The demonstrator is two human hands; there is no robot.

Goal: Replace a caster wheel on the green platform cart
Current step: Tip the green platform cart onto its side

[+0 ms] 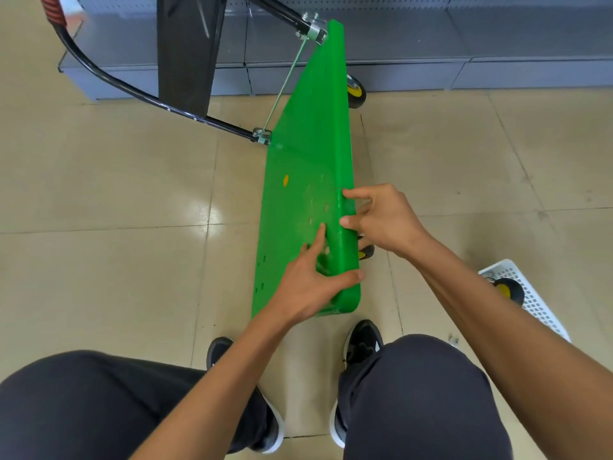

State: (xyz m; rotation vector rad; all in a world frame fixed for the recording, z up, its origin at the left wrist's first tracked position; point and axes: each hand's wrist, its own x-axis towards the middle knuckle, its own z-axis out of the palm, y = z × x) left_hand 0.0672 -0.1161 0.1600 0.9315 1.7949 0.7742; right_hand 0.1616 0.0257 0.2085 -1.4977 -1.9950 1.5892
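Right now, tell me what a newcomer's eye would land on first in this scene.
The bright green platform cart dominates the centre, tipped up on its long side on the tiled floor, its black handle sweeping away to the left. Both hands work at its near end: the left hand flat on the deck with the thumb on the edge, the right hand reaching over the upper edge. At the right, a white basket holds a black and yellow caster wheel.

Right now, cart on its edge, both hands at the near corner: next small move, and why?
Probably seat the bolts: left hand holds the deck with a finger at the holes, while the right hand reaches behind the rim to the near caster. A spare caster sits in the basket.
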